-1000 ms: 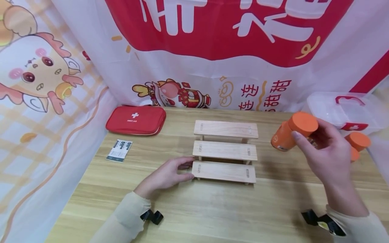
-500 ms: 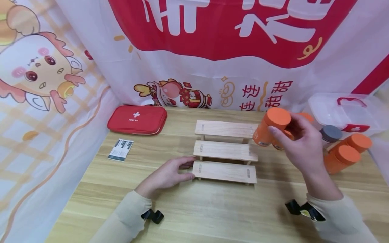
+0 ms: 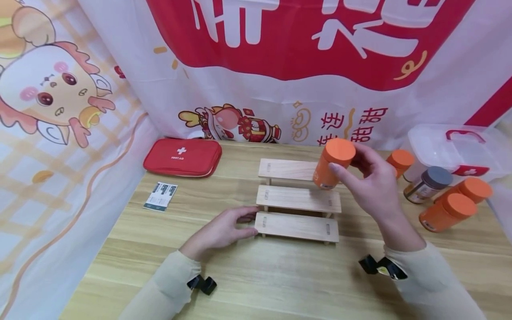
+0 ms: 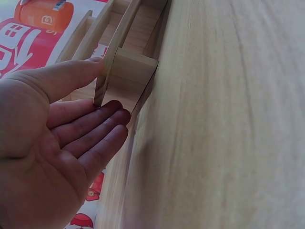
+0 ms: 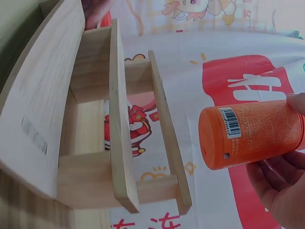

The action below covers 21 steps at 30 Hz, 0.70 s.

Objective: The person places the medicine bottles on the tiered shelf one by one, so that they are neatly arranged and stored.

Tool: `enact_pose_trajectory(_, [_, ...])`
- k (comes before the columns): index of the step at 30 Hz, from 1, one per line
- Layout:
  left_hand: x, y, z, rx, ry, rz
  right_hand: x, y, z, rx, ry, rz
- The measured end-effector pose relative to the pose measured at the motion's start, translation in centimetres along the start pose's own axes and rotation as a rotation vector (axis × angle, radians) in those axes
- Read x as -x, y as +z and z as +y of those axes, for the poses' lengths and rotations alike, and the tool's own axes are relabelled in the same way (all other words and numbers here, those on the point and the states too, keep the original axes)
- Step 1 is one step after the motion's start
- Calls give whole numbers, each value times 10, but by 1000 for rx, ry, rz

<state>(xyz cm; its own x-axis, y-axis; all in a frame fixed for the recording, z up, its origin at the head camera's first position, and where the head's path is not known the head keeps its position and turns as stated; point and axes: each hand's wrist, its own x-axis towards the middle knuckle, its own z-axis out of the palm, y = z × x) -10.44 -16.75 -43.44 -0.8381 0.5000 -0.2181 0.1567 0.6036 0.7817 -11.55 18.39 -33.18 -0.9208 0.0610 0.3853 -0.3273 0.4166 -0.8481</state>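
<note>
In the head view, my right hand (image 3: pixel 370 184) grips an orange bottle (image 3: pixel 334 162) with an orange lid, held tilted in the air over the right part of a three-step wooden display stand (image 3: pixel 298 198). The bottle's base and barcode (image 5: pixel 232 123) face the right wrist camera, apart from the boards. My left hand (image 3: pixel 222 231) holds the left end of the lowest step, thumb at the front corner and index finger at the rear. In the left wrist view, the other fingers (image 4: pixel 102 148) of that hand extend loosely beside the stand's leg (image 4: pixel 131 69).
Right of the stand are several other bottles: orange ones (image 3: pixel 448 212) and one with a grey lid (image 3: pixel 428 184). Behind them sits a clear box (image 3: pixel 432 146) with a red handle. At the left lie a red first-aid pouch (image 3: pixel 182 158) and a printed card (image 3: pixel 161 196).
My right hand has carried the orange bottle leftward from beside the stand to above its upper steps, uncovering the other bottles. The left hand stays at the lowest step.
</note>
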Motion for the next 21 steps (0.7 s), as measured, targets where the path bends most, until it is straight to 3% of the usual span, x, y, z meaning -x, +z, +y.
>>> enact_pose_trajectory(21, [1, 0, 1, -3, -16, 2, -24, 43, -6, -65, -50, -105])
